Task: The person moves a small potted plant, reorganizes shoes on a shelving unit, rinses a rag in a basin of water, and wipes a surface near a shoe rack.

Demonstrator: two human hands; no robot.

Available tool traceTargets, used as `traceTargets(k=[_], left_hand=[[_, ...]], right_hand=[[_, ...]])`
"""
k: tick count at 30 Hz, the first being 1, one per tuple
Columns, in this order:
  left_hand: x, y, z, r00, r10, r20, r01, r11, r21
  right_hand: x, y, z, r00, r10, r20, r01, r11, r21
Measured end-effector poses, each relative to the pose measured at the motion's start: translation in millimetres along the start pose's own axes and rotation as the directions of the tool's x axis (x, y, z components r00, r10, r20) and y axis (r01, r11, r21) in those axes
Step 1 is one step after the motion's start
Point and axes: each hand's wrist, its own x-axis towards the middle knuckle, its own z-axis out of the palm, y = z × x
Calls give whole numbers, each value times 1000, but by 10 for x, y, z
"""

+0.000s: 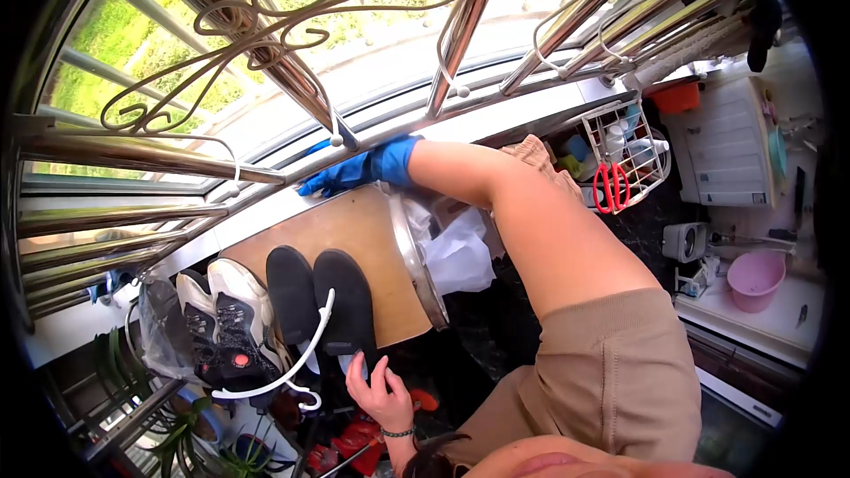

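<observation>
Right hand (pixel 363 168), blue-gloved, lies along the white sill (pixel 274 212), fingers extended; rail partly covers it, so grip cannot be told. Left hand (pixel 386 400), bare, fingers loosely curled and parted, just beside black shoes (pixel 348 301). Right arm reaches across, elbow bent; left wrist low.

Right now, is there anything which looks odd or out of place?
Yes: the right hand, near the white ledge, wears a blue glove, while the left hand is bare. Gloves usually come in pairs.
</observation>
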Motion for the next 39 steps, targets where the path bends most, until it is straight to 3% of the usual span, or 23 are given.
traceTargets(k=[3,5,7,8,11,13,14,16,17,19,20,21,23,25,26,27,29,30,32,34,35,38,39], left_hand=[[-34,25,-27,1000,21,-16,-21,1000,5],[-59,19,1,1000,-27,-3,27,997,-72],[-236,-217,163,996,72,-51,-73,997,-17],[-248,-219,155,995,84,-53,-85,996,-10],[-189,-96,-24,991,133,-33,-132,991,22],[-196,-71,-98,987,152,-44,-152,988,3],[-183,12,-204,991,126,-49,-127,992,-1],[-211,36,-314,990,126,-58,-127,992,-18],[-217,44,-358,988,139,-64,-141,990,-19],[-265,50,-445,990,125,-65,-128,991,-44],[-282,46,-477,990,130,-61,-133,990,-55],[-294,16,-490,984,161,-78,-165,985,-46],[-278,19,-488,978,188,-89,-195,978,-71],[-233,78,-535,984,163,-72,-171,974,-145],[-199,148,-556,981,181,-69,-190,970,-152],[-134,258,-562,979,195,-55,-203,946,-253],[27,517,-497,971,239,-26,-226,872,-434],[111,670,-457,963,271,-5,-235,827,-511],[260,1059,-364,960,219,173,-28,693,-721],[376,1322,-92,924,310,226,-34,654,-756],[438,1481,-8,893,409,186,-163,681,-714],[574,1909,260,834,540,111,-397,728,-559],[600,2081,308,841,531,107,-395,736,-550]], right_hand=[[-672,163,-302,962,-271,20,268,934,-235],[-1207,-154,-220,969,-136,-207,-44,728,-684],[-1635,-114,-336,931,-256,-261,-198,249,-948],[-1801,7,-447,911,-383,-151,-189,-64,-980],[-2038,189,-404,804,-581,-126,-324,-250,-912],[-2057,269,-324,611,-790,50,-424,-380,-822],[-2034,290,-288,605,-794,58,-425,-383,-820],[-1972,348,-192,582,-605,-544,-712,-56,-699],[-1981,453,-391,726,-572,-382,-567,-185,-803],[-2031,797,-498,717,-371,-591,-473,363,-803],[-2183,390,54,629,-304,-716,-522,518,-678],[-2128,725,-144,546,-617,-567,-361,438,-824],[-2418,166,517,423,-455,-784,-401,682,-612],[-2598,373,443,348,-327,-879,-150,906,-396],[-2689,526,402,343,-295,-892,25,952,-305],[-2817,434,594,328,-304,-894,29,949,-312],[-3113,202,1142,541,-187,-820,317,948,-7],[-3215,11,1465,567,-74,-821,234,969,75],[-3314,-84,1884,593,-21,-805,199,972,122],[-3383,-347,2259,531,-10,-847,158,984,87],[-3426,-275,2219,532,-26,-846,168,983,75],[-3607,101,1739,680,-277,-679,412,910,42],[-3705,52,1462,631,-250,-734,493,860,131]])
